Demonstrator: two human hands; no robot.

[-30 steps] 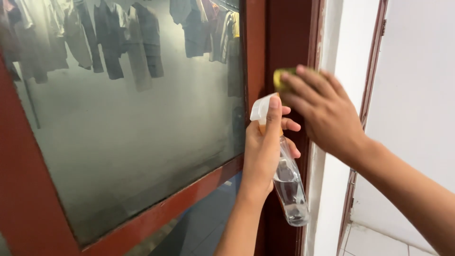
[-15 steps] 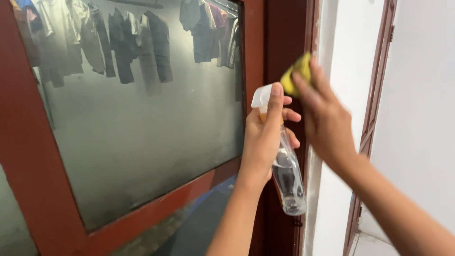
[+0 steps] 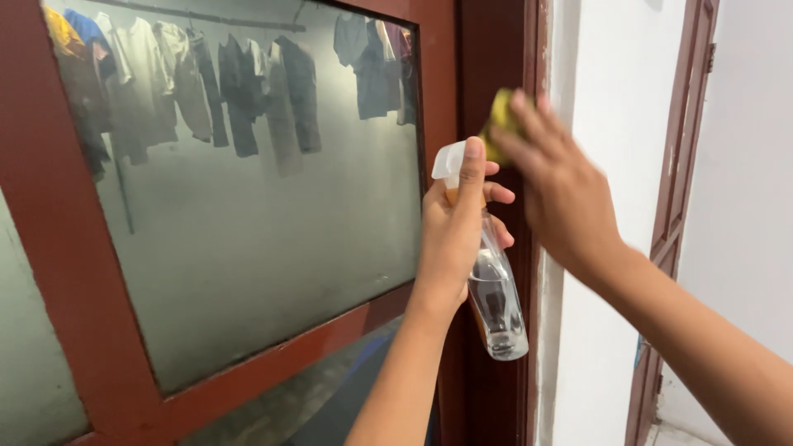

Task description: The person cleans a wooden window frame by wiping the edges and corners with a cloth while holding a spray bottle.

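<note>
In the head view, the left hand is closed around the neck of a clear spray bottle, with the forefinger laid up along its white spray head. The bottle hangs tilted, its base lower and to the right, and a little clear liquid sits in the bottom. It is held just in front of the dark red window frame, at the upright post where the pane ends.

The right hand is pressed with spread fingers over a yellow sponge, pinning it flat against that same post. Only the sponge's upper left corner shows past the fingers. The two hands are close, the right fingertips just above and beside the spray head, so there is little space between them.

Left of the post, the frosted glass pane runs wide and unobstructed, bordered by the red frame below and on the far left. Reflected clothes on a line show across its top. Right of the post, a narrow white wall separates it from a second red door frame, with the right forearm crossing in front.
</note>
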